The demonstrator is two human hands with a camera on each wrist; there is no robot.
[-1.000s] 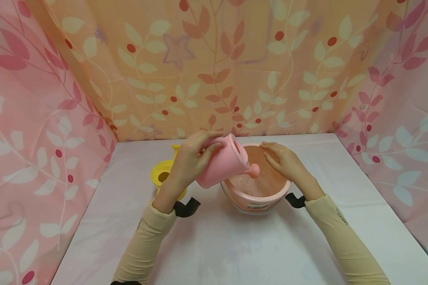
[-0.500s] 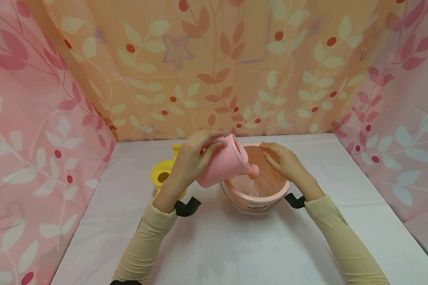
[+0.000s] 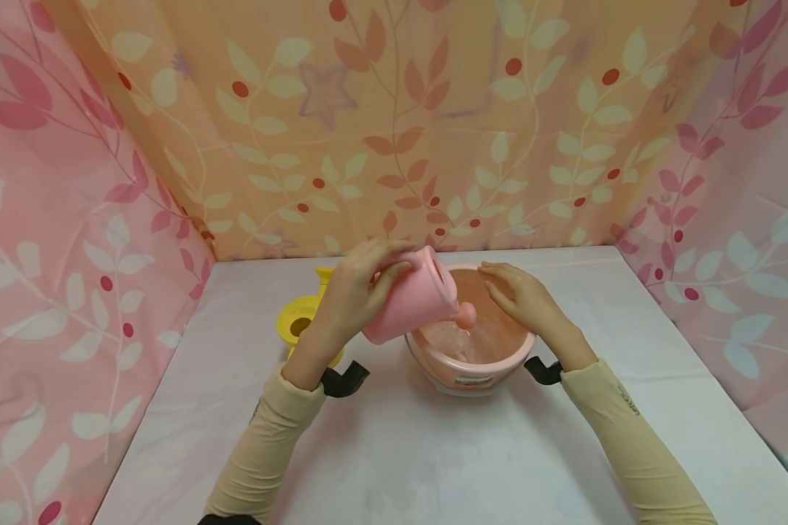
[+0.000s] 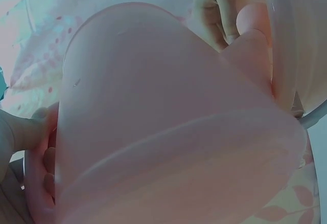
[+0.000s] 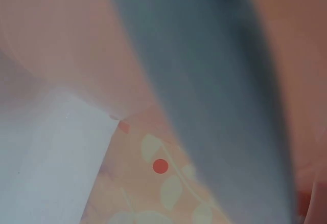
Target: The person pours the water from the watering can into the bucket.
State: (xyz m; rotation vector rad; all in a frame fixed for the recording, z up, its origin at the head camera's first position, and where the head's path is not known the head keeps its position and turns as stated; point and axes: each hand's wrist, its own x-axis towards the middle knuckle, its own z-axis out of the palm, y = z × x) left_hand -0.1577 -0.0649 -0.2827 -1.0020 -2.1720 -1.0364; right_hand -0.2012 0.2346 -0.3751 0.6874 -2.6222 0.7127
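My left hand (image 3: pixel 354 292) grips the handle of a pink watering can (image 3: pixel 410 299), its fingers curled through the handle in the left wrist view. The can (image 4: pixel 153 91) is tilted to the right, its round spout head (image 3: pixel 465 316) over a light pink bowl-shaped tub (image 3: pixel 479 368). Water (image 3: pixel 460 339) shows inside the tub below the spout. My right hand (image 3: pixel 525 299) rests on the tub's far right rim, fingers extended over the opening. The right wrist view is mostly filled by a blurred dark band and pink surfaces; no fingers show there.
A yellow plastic object (image 3: pixel 295 319) with a round, ring-like opening stands at the left, partly hidden behind my left hand and wrist. White cloth covers the table (image 3: pixel 394 452). Patterned fabric walls (image 3: pixel 394 131) enclose the back and both sides.
The watering can's spout has shifted very slightly to the left, and the splash of water in the tub looks different. My right hand and the tub have stayed in place.
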